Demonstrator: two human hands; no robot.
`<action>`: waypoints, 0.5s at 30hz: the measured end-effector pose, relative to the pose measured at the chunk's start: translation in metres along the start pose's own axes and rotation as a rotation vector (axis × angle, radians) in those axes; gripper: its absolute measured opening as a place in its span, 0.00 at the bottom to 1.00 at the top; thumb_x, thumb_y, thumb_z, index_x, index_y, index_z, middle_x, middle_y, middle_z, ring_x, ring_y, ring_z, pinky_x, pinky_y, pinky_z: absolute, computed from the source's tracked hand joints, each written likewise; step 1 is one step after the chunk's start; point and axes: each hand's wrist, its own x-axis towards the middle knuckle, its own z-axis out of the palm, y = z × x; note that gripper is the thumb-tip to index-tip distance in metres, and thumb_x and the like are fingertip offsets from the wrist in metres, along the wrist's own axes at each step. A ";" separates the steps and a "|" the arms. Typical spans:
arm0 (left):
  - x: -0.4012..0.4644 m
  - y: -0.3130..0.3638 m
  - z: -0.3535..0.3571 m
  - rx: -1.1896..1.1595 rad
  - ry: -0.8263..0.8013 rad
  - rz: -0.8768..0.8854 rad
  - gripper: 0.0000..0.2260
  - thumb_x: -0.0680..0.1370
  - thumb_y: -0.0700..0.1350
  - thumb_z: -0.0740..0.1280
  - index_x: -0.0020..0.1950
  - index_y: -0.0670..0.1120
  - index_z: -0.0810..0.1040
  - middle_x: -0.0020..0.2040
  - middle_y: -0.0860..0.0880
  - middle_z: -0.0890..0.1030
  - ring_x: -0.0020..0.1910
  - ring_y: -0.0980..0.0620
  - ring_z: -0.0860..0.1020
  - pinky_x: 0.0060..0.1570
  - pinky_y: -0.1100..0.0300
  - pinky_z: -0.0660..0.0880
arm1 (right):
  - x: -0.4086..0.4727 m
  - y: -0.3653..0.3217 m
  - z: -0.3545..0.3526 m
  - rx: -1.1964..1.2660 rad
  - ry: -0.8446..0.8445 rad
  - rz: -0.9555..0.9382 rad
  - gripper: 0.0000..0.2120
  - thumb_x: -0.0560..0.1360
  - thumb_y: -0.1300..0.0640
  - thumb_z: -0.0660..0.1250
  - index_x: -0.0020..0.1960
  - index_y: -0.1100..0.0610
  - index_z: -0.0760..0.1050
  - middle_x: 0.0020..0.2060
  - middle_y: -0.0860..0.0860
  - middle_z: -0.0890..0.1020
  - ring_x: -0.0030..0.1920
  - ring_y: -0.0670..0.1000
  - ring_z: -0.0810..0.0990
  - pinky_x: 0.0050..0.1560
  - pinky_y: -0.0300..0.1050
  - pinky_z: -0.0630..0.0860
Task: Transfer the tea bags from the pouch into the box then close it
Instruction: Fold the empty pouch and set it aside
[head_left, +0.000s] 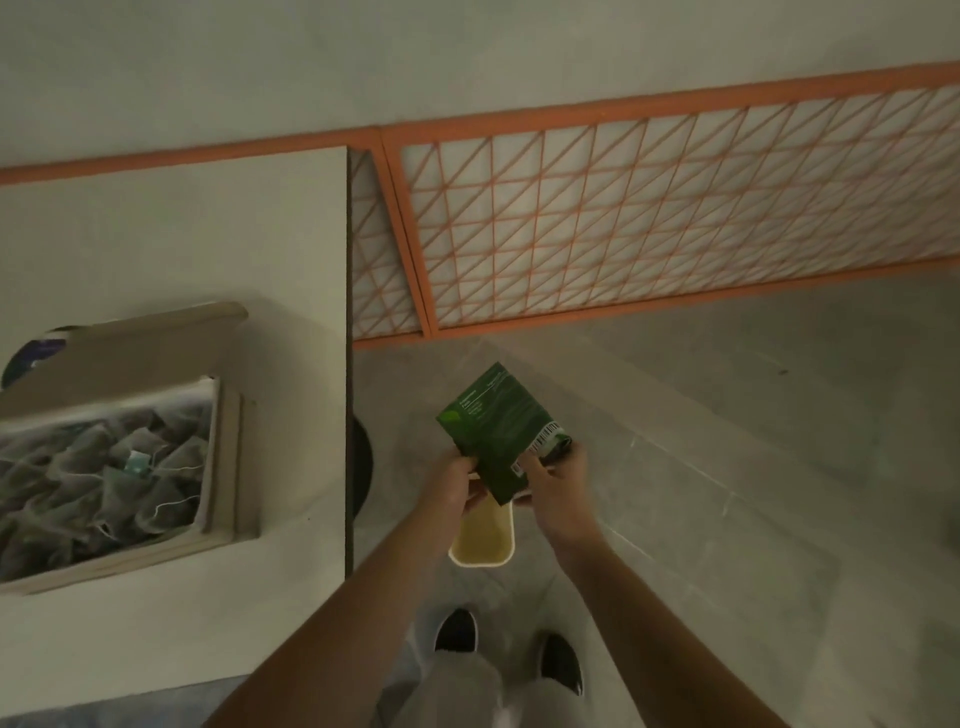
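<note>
Pouch (501, 431): flat green foil-like packet with a barcode label, held off the table's edge above a small bin (482, 538); it looks emptied and, by my reading, is about to be dropped there.
Left hand (457, 486): fingers curled on the pouch's lower left edge, steadying it.
Right hand (553, 480): pinches the pouch's right side near the barcode; the two-handed hold suggests folding or squashing it flat.
Box (223, 457): plain cardboard, rectangular, on the pale table (171, 239) well apart from the hands; its lid flap stands open at the back.
Tea bags (104, 483): a loose heap of mesh pyramid sachets with thin white strings and small tags, filling the box.
Bin: cream, rounded-rectangle rim, on the grey tiled floor.
Stage: transfer looks done; closing the lid is left.
</note>
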 end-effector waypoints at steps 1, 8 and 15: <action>0.002 -0.002 0.002 -0.020 0.015 -0.023 0.11 0.85 0.40 0.56 0.63 0.42 0.74 0.46 0.45 0.79 0.43 0.52 0.77 0.38 0.61 0.74 | 0.004 0.005 -0.003 -0.042 0.018 -0.002 0.16 0.79 0.60 0.65 0.64 0.57 0.63 0.55 0.56 0.78 0.50 0.56 0.82 0.37 0.42 0.82; 0.041 -0.054 0.022 -0.249 0.262 0.020 0.22 0.79 0.29 0.62 0.66 0.50 0.64 0.58 0.40 0.76 0.57 0.40 0.79 0.37 0.57 0.77 | 0.024 0.047 -0.028 -0.212 0.027 0.020 0.14 0.79 0.58 0.66 0.60 0.53 0.65 0.45 0.50 0.79 0.41 0.51 0.82 0.36 0.42 0.81; 0.074 -0.113 0.037 -0.094 0.174 0.011 0.18 0.81 0.39 0.66 0.71 0.42 0.72 0.64 0.42 0.78 0.61 0.42 0.79 0.53 0.60 0.77 | 0.066 0.104 -0.034 -0.363 -0.088 -0.025 0.13 0.79 0.57 0.66 0.58 0.50 0.64 0.48 0.52 0.79 0.46 0.51 0.82 0.45 0.55 0.82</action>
